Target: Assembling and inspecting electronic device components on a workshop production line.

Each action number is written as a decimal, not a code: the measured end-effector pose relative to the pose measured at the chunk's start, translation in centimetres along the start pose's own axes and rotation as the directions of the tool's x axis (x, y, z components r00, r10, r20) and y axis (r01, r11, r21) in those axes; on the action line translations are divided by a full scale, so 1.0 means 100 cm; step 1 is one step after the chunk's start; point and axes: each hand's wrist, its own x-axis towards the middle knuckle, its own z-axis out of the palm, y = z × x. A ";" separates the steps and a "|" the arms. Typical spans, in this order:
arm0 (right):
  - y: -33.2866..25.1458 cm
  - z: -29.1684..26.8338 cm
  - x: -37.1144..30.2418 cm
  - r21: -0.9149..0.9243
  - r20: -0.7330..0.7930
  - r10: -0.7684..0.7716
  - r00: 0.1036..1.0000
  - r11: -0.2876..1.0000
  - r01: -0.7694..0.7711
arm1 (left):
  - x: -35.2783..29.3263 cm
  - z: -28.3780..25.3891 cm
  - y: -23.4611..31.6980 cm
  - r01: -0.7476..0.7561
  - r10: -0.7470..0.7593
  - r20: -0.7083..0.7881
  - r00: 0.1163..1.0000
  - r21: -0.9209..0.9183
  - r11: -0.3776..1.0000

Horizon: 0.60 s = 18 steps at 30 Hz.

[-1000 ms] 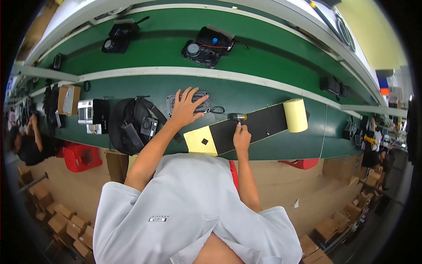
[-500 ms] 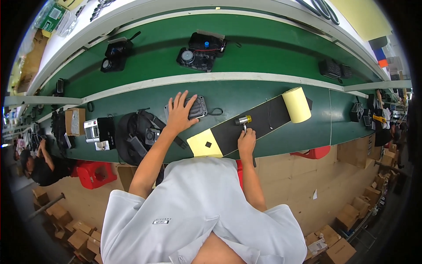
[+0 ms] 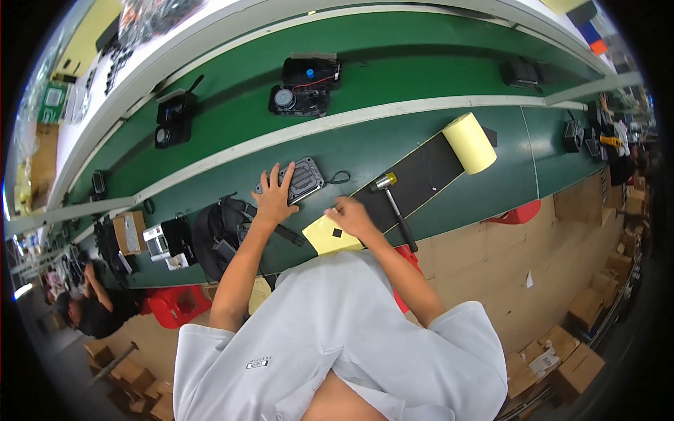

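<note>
My left hand (image 3: 275, 202) lies with spread fingers on the left part of a dark, ribbed, box-shaped device (image 3: 307, 178), which has a black wrist loop (image 3: 340, 177) at its right side. My right hand (image 3: 354, 219) is over the yellow backing sheet (image 3: 324, 237), near the left end of a black adhesive-looking strip (image 3: 418, 181). Its fingers are bent and smeared by motion, so a hold cannot be made out. A small black square (image 3: 338, 233) sits on the yellow sheet. The hammer (image 3: 398, 212), with a yellow-tipped head and dark handle, rests across the strip, apart from my hand.
A yellow roll (image 3: 470, 144) sits at the strip's far right end. Left of my arm are a black backpack (image 3: 217, 231) and a cardboard box (image 3: 130, 232). Opened speaker housings (image 3: 303, 88) stand on the far bench. A person (image 3: 98, 302) works at far left, near a red stool (image 3: 177, 306).
My right hand has let go of the hammer and moved left to the yellow sheet. The hammer now lies on the strip. My left hand stays on the device; the view has tilted.
</note>
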 end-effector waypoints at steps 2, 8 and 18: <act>-0.010 0.022 0.020 0.131 0.129 0.098 0.987 0.985 -0.114 | 0.006 0.000 -0.007 -0.011 0.009 -0.015 1.000 -0.126 0.992; -0.048 0.068 0.081 0.908 0.275 0.001 0.962 0.327 -0.260 | 0.042 0.003 -0.042 -0.131 0.113 -0.075 0.991 -0.318 0.939; -0.072 0.076 0.100 0.743 -0.144 0.420 0.896 0.644 -0.183 | 0.023 0.011 -0.012 -0.063 0.003 -0.243 0.970 -0.241 0.969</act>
